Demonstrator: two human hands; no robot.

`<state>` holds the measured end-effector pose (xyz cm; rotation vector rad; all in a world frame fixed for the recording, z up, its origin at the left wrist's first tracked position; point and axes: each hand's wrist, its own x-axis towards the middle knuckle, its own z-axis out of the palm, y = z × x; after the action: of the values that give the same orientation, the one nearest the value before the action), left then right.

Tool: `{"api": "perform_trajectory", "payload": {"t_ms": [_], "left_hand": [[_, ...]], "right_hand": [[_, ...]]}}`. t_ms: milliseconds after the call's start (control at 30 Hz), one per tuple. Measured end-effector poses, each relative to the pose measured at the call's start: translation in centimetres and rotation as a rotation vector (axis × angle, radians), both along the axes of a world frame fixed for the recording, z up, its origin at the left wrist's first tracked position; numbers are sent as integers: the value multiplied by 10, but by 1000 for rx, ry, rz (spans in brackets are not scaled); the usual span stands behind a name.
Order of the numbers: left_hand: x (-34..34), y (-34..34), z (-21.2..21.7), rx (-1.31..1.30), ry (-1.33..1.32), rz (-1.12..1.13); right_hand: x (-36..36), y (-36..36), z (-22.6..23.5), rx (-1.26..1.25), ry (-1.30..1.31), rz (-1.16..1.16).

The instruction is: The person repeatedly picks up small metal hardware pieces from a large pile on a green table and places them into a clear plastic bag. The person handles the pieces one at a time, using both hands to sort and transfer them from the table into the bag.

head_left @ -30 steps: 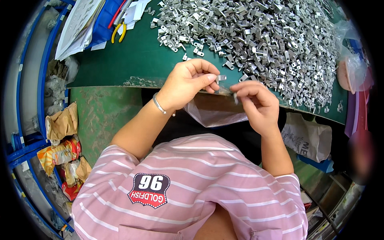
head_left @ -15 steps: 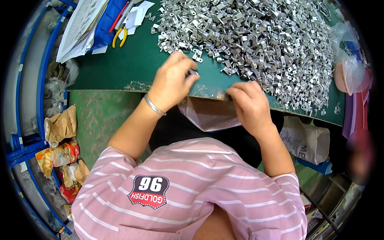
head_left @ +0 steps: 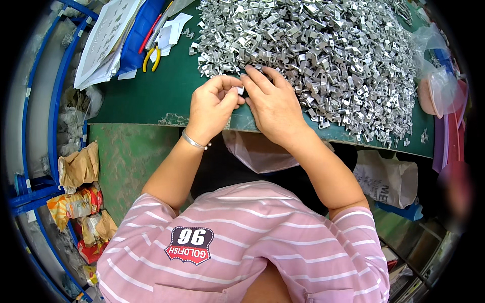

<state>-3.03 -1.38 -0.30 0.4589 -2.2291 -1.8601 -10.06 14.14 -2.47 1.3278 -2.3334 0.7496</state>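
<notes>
A big heap of small silver metal clips [head_left: 323,55] covers the green table [head_left: 151,96]. My left hand [head_left: 214,103], with a thin bracelet at the wrist, pinches one small metal clip [head_left: 240,90] at the heap's near edge. My right hand [head_left: 275,103] lies flat beside it, fingers spread, with the fingertips on loose clips and against the left hand's clip. Whether the right hand grips anything I cannot tell; its palm is hidden.
Yellow-handled pliers [head_left: 150,58], papers [head_left: 108,40] and a blue folder [head_left: 141,30] lie at the table's far left. A clear plastic bag [head_left: 260,151] hangs under the table edge below my hands. Snack wrappers [head_left: 76,207] lie on the floor left; bagged items [head_left: 434,86] sit right.
Both hands have moved from the table's near edge forward to the heap. The right hand, which pinched a part with the left, now lies spread on the clips.
</notes>
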Motion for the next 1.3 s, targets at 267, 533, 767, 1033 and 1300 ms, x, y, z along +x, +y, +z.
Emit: {"api": "perform_trajectory", "payload": {"t_ms": [267, 533, 767, 1033, 1300], "left_hand": [[9, -4, -3, 166, -68, -145], [12, -1, -2, 513, -81, -218], [25, 5, 8, 382, -155, -578], [5, 8, -10, -746, 293, -248], [15, 15, -5, 146, 27, -238]], "right_hand": [[22, 46, 6, 2, -159, 89], [30, 79, 4, -441, -246, -102], [38, 79, 5, -391, -348, -97], [36, 72, 1, -228, -218, -125], [32, 78, 12, -284, -288, 21]]}}
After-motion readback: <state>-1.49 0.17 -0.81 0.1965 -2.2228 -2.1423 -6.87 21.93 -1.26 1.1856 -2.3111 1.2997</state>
